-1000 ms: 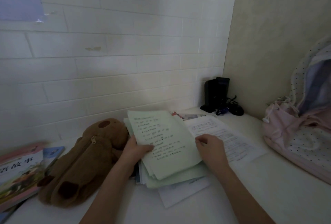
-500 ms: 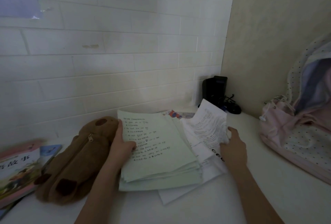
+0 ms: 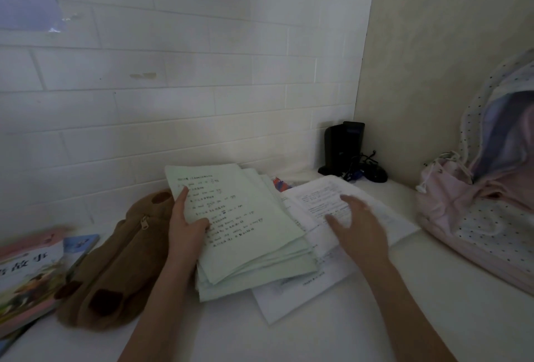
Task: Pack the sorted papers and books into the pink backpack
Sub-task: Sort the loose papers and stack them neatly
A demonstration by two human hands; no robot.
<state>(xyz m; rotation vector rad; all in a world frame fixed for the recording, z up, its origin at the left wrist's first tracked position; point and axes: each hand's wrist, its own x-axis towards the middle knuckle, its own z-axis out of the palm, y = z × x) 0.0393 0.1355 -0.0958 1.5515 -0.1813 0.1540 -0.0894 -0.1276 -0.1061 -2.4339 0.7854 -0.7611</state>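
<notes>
1. The green paper stack (image 3: 245, 234) lies mid-table; the left hand (image 3: 185, 228) grips its left edge.
2. The right hand (image 3: 358, 225), fingers spread, rests flat on the white sheets (image 3: 320, 202) just right.
3. The pink backpack (image 3: 474, 217) sits far right.
4. A brown plush case (image 3: 115, 263) and books (image 3: 26, 280) lie left.

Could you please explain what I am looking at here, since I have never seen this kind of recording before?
There is no machine: a person wears a camera on the head, looking forward and down at their own bare hands over a white desk. The left hand grips a stack of pale green handwritten papers. The right hand rests open on white printed sheets beside it. A brown plush pencil case and picture books lie on the left; the pink backpack, where everything should go, sits on the right. Something black stands in the corner.
</notes>
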